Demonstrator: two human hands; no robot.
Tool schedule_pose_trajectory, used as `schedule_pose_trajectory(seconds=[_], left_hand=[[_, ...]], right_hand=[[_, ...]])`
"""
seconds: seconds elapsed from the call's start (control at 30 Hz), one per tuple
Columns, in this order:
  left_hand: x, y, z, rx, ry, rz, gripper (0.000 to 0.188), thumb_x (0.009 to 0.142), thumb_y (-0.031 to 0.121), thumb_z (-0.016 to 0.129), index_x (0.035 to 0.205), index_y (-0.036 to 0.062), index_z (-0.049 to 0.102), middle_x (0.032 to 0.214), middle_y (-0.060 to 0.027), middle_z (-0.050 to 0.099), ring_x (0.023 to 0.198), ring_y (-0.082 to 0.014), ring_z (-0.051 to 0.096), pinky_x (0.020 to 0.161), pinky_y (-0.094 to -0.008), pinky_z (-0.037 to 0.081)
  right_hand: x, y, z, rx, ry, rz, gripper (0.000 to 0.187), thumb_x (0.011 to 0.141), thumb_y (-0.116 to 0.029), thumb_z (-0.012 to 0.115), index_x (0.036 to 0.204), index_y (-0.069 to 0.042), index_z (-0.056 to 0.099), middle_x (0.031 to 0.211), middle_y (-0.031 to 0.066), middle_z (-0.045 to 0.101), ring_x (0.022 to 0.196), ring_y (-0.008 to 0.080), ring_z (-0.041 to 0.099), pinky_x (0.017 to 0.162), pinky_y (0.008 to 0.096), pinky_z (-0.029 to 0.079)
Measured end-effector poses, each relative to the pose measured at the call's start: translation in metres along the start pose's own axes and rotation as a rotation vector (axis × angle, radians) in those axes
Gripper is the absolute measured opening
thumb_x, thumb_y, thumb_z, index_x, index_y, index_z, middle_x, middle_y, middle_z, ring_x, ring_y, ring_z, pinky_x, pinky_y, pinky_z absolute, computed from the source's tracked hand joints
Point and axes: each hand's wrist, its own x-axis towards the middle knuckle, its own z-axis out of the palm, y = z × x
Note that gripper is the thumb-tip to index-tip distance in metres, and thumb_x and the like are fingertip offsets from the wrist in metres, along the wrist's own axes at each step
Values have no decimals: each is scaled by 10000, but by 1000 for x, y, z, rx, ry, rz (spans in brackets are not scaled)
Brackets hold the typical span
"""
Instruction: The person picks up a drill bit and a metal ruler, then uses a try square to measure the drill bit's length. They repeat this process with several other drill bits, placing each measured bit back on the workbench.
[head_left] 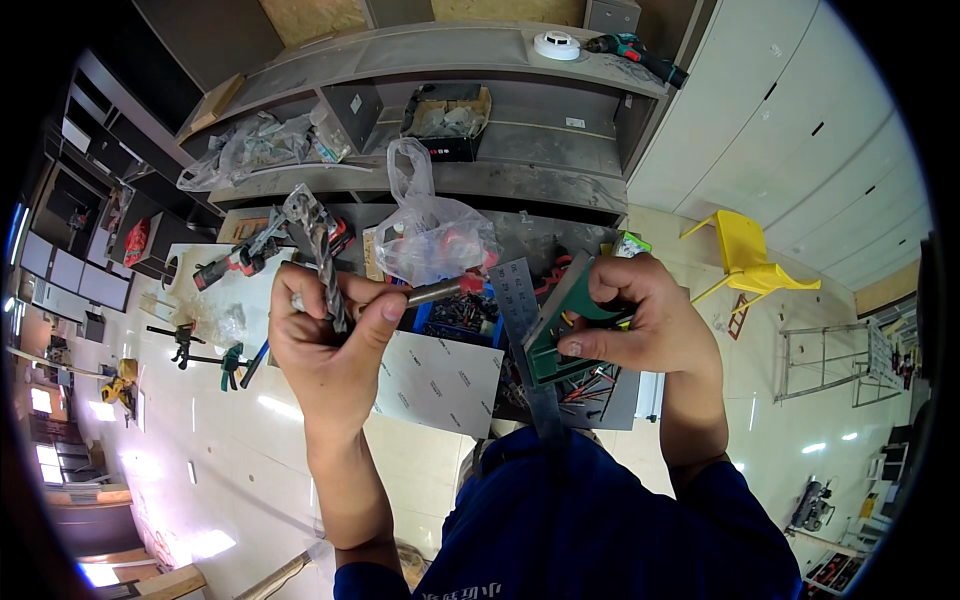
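Left hand [335, 350]: we see spiral drill bit [324, 250] gripped
Right hand [650, 315]: clasps green tool [573, 302]
Plastic bag [425, 240]: 11 o'clock

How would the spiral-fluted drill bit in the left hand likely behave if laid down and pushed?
The spiral-fluted drill bit in the left hand looks like solid metal, so probably stiff and heavy for its size. Its long, roughly round body might roll.
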Motion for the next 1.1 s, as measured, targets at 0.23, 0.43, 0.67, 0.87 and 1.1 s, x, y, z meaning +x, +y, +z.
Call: schedule_pose_trajectory(seconds=[0.23,0.43,0.67,0.87,1.1], left_hand=[[1,0,-1,9,1,8,465,785,-101,701,859,96,287,811,-178,675,681,-85,566,632,-193,465],[-8,-3,2,-28,-25,-22,469,781,-115,693,860,99,283,812,-179,673,684,-88,571,640,-198,466],[-80,-48,-16,8,8,-316,471,769,-143,677,861,101,284,782,-160,663,709,-111,612,645,-222,482],[-149,-86,-28,-85,-140,-548,461,771,-151,673,865,92,292,781,-155,646,771,-181,667,711,-268,531],[-152,-81,-31,-167,-328,-654,454,793,-97,697,854,99,292,820,-160,665,772,-130,642,654,-229,512]], right_hand=[[-1,2,0,-10,3,-3,365,738,-54,802,709,-23,439,620,-7,314,608,65,346,546,229,362],[-6,12,-7,-27,-63,45,229,788,-68,750,756,-5,532,632,20,463,630,73,461,560,232,392],[-52,75,-39,647,-116,232,303,856,39,575,1152,95,541,1030,191,642,995,287,659,666,335,616],[-76,113,-44,949,67,335,370,891,12,502,1245,106,450,1057,287,618,753,387,694,489,302,604],[-100,107,-36,847,386,463,412,897,-24,512,1285,85,431,1059,281,632,696,344,701,391,262,545]])
